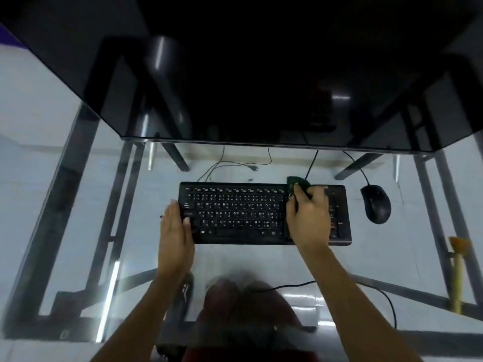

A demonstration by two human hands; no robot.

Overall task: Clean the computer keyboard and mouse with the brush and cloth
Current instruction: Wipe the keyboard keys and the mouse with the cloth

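A black keyboard (235, 212) lies flat on the glass desk (261, 262). My left hand (176, 231) rests on its left end with straight fingers, steadying it. My right hand (308, 215) grips a dark green cloth (296, 182) and presses it on the keys at the right part of the keyboard, near the top edge. A black wired mouse (376, 203) sits to the right of the keyboard, untouched. A brush (458, 273) with a yellow handle and orange bristles lies at the desk's right edge.
A large dark monitor (261, 74) hangs over the back of the desk. Cables (222, 165) run behind the keyboard and another (339, 286) below the glass. The desk's metal frame (431, 205) shows through the glass, as do my knees (245, 309).
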